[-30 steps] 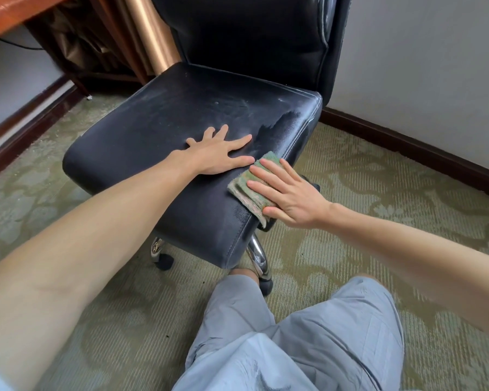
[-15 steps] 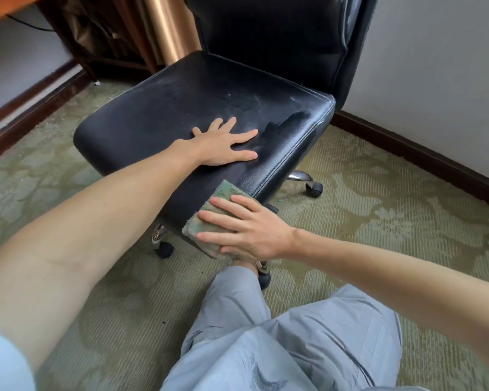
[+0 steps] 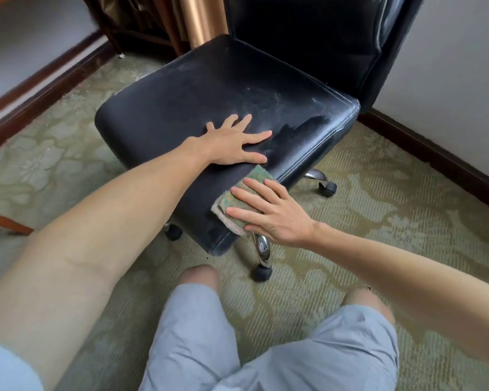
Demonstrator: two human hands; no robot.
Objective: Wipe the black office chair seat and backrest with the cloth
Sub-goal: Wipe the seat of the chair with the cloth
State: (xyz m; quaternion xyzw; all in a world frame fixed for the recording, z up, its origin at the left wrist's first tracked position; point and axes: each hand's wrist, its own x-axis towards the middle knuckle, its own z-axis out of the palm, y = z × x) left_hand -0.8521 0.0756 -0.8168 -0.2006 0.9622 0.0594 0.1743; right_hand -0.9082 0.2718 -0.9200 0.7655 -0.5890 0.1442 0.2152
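A dusty black leather chair seat fills the middle of the view, with its black backrest rising behind it. A darker, dust-free streak runs along the seat's right side. My left hand lies flat on the seat top, fingers spread, holding nothing. My right hand presses a folded green cloth with flat fingers against the seat's front side edge, just below my left hand.
Chrome chair legs with black castors stand on patterned green carpet. A white wall with dark skirting runs on the right. A copper-coloured post and wooden furniture stand behind the seat. My knees in grey shorts are at the bottom.
My right hand slid the cloth down along the seat's front side edge, then partway back up toward my left hand. My left hand stayed planted on the seat.
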